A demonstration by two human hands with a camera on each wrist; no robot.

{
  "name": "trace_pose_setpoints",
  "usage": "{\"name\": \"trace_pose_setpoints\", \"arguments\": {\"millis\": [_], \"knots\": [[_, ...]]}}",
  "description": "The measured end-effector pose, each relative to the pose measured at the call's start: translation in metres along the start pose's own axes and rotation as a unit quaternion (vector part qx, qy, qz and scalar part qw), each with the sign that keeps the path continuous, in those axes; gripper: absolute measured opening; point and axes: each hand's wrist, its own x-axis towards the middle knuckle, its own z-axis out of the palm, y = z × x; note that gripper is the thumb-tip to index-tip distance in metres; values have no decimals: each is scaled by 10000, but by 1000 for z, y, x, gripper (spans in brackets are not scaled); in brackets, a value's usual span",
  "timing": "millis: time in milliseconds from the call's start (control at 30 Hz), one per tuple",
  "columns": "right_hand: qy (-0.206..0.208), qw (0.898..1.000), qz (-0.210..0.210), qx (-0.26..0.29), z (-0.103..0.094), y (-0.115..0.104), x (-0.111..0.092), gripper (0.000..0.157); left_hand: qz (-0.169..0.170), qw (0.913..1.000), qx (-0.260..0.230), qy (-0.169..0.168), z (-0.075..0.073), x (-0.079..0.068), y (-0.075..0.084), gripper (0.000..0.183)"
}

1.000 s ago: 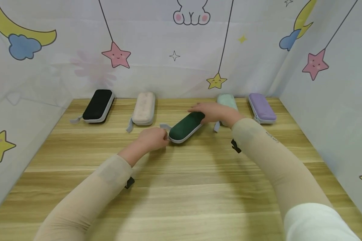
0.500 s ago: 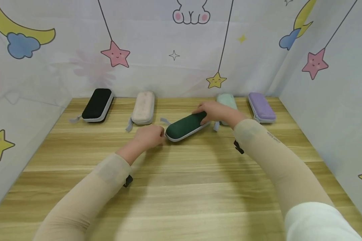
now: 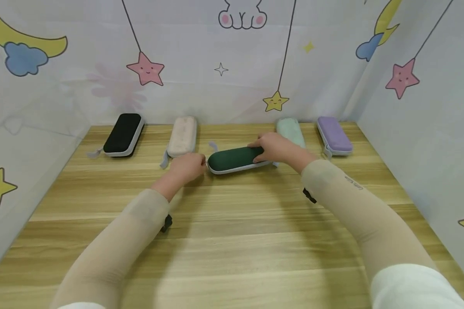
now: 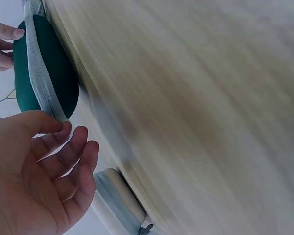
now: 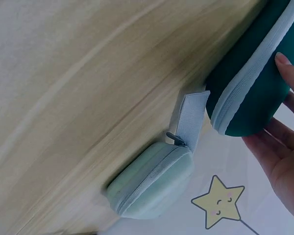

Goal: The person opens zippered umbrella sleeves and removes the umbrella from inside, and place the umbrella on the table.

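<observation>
The right hand point(image 3: 274, 148) grips one end of the green case point(image 3: 232, 159), the left hand point(image 3: 188, 166) pinches at its zip point(image 4: 37, 73) — probably a zip-working step, whose next pull calls for steady holding. Below is a wood-grain table point(image 3: 232, 240); behind, white walls point(image 3: 201, 47) carry printed stars point(image 3: 146, 69).
</observation>
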Motion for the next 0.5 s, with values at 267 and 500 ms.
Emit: {"name": "trace_pose_setpoints", "arguments": {"millis": [267,500], "knots": [[32,9985,525,-128,4,-10,-7,59,62,9998,-34,159,-2,12,-2,19],[98,9970,744,-203,9,-16,-10,59,144,9996,-66,253,-3,13,-2,20]]}}
